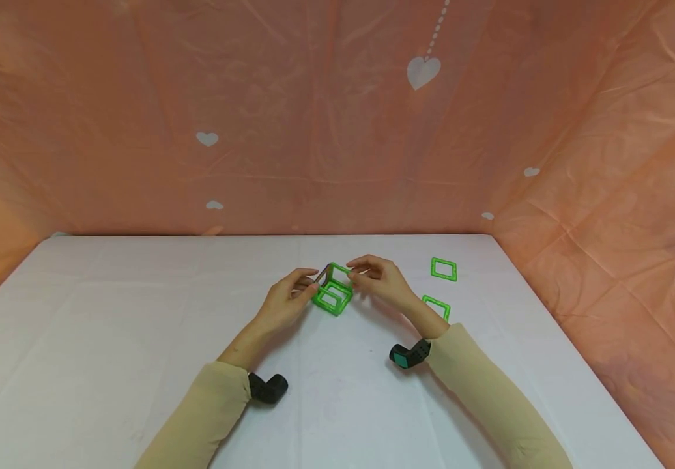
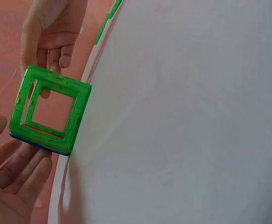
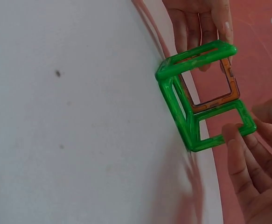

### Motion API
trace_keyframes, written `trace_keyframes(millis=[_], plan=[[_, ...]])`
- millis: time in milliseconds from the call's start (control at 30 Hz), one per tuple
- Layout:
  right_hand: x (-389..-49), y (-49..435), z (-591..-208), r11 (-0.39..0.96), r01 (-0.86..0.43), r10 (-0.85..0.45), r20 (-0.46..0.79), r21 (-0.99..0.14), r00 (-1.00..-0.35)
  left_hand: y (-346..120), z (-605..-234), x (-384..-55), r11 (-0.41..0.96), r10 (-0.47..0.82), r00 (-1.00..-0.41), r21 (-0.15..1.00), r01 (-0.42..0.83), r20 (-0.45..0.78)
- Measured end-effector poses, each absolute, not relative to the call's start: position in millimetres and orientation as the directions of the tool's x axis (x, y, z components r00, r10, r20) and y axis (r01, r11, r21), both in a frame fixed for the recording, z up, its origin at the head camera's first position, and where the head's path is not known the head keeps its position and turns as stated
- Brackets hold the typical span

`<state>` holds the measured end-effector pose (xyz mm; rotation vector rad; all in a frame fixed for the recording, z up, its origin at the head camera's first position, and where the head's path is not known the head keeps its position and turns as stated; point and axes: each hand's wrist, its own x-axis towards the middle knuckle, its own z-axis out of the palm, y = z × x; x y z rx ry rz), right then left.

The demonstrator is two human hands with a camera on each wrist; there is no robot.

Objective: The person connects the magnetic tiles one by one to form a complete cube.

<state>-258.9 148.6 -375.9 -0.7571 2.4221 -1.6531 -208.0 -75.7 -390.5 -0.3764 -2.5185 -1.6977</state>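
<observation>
The left hand [image 1: 281,298] and right hand [image 1: 383,281] each pinch one side of a green frame structure [image 3: 215,109] with an orange panel [image 3: 233,86], toward the middle of the tabletop's [image 1: 138,326] far edge. A loose green square [image 1: 444,278] lies near the far right corner, a second square [image 1: 436,301] beside the right forearm [image 1: 425,319].

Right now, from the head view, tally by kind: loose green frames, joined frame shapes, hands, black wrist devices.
Loose green frames: 2
Joined frame shape: 1
Hands, left hand and right hand: 2
Black wrist devices: 2
Total: 7
</observation>
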Motion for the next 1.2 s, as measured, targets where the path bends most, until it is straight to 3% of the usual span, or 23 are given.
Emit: trace_keyframes(millis=[400,1200], plan=[[-256.7,144.6,-374.1,0.319,-0.288,-0.451,0.123,-0.903,-0.884,-76.1,-389.3,-208.3,0.393,0.161,-0.967,0.886,0.245,0.196],[-254.1,142.9,-374.5,0.254,-0.320,-0.557,0.133,-0.913,-0.820,-75.6,-386.6,-207.5,0.410,0.207,-0.970,0.888,0.208,0.132]])
